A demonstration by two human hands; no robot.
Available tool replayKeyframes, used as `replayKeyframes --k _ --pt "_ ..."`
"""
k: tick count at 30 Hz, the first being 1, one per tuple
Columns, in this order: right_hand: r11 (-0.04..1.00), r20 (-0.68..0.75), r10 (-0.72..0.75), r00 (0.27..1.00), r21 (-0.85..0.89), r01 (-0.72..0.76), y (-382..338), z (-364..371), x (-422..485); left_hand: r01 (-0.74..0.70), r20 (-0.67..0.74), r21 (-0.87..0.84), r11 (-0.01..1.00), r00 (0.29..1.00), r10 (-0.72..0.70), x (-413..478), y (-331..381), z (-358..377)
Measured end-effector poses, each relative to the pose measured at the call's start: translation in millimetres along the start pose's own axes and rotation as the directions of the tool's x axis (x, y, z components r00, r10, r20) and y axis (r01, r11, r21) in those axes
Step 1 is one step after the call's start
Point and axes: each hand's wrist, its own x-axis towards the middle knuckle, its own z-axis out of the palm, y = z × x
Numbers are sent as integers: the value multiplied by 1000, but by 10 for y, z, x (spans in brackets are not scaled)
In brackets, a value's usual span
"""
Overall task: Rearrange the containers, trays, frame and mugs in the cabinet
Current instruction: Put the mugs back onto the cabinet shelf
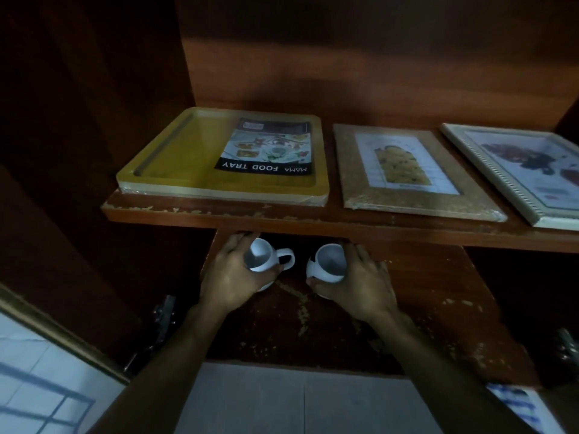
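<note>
Mugs like these look hard, smooth and shiny, so I think they are a bit heavy for their size, can slip in a damp grip, and would chip if they knocked the wood or each other. The left mug (266, 256) is white with a round belly, and its loop handle sticks out at 3 o'clock. The right mug (327, 264) is white too, with a dark mark on its side at 9 o'clock; its handle is hidden. Both are empty, with their open tops tipped a little toward the camera. They sit side by side but apart, over the low shelf (438, 292), just under the front edge of the top shelf (313, 220). I cannot tell if they rest on the wood or are held just above it. The left hand (230, 277) has its fingers (239, 245) curled round the left mug, and the right hand (360, 283) grips the right mug the same way. Holding the round body like this seems safe. The handle would work too, but the mug could swing from it. On the top shelf, a yellow tray (175, 158) with a label (266, 145) lies flat at 11 o'clock from the mugs. A brown frame (347, 170) lies at 1 o'clock and a white frame (488, 170) at 2 o'clock.
</note>
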Motion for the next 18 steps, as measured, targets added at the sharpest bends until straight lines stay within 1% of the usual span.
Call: replayKeyframes --k 8,13,18 --pt "1000 44 26 999 1 -26 -49 -50 -13 7 29 -87 996 1000 -5 -7 31 -17" --pt "999 85 37 996 -1 -37 -80 -108 -34 -2 21 -49 999 1000 3 -23 29 -37" --pt "999 120 44 992 -1 -44 -129 -228 -82 -93 -28 20 995 995 93 -41 86 -106"
